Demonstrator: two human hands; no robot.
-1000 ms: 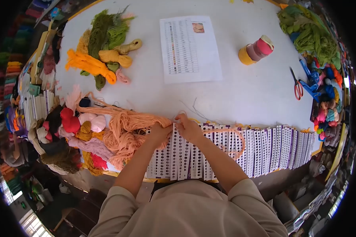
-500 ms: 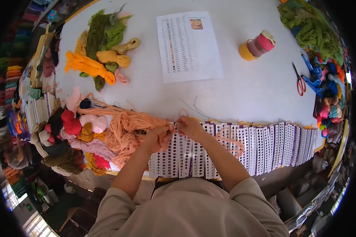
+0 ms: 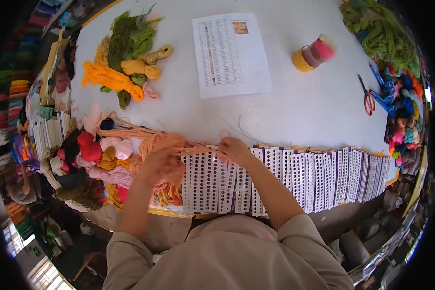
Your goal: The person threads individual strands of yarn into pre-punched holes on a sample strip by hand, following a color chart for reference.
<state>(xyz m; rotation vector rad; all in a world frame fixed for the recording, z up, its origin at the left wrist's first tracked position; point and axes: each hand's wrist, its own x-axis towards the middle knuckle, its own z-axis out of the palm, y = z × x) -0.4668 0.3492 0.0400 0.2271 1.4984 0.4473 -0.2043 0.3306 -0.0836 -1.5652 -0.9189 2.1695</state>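
I note the right hand [image 3: 233,149] pinching peach yarn [image 3: 155,139] stretched over the upper ends of the punched cards [image 3: 319,179]; motion blur means I cannot tell the left hand's [image 3: 160,166] grip, and uneven pulling could snag strands on card corners.

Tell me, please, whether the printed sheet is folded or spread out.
Spread out; the printed sheet lies flat, all four corners showing.

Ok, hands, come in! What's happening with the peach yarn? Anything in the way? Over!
Right hand pinching peach yarn by the punched cards. Left hand blurred, at the yarn heap. Scissors off right, away from both hands.
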